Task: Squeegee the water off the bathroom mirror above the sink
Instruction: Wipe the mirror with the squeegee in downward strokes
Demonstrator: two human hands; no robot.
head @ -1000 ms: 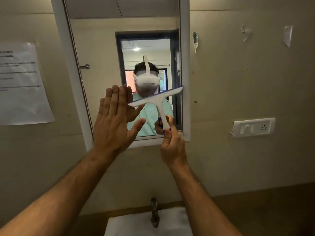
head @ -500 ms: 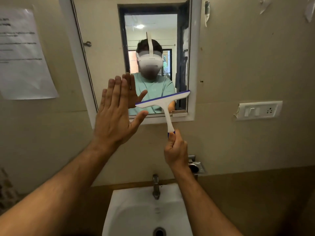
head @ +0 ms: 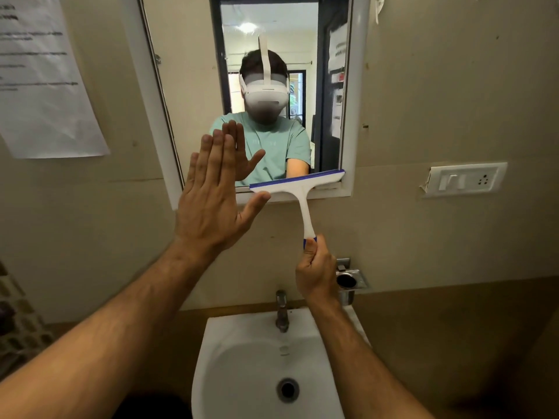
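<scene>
The white-framed mirror (head: 193, 71) hangs on the wall above the white sink (head: 242, 352). A white squeegee (head: 302, 201) with a blue rubber edge lies tilted across the mirror's lower right, its blade at the bottom frame. My right hand (head: 316, 272) grips the blue end of its handle below the mirror. My left hand (head: 211, 195) is flat with fingers together against the mirror's lower left corner, its thumb tip touching the blade's left end. The mirror reflects a person in a green shirt wearing a headset.
A tap (head: 282, 309) stands at the back of the sink. A metal holder (head: 351, 279) is fixed on the wall right behind my right hand. A switch and socket plate (head: 464, 179) is at the right, and a printed paper (head: 42, 77) at the left.
My right hand has pulled the squeegee down the glass from mid-height to the bottom frame. The view has tilted down, showing more of the sink. My left hand stays flat on the mirror.
</scene>
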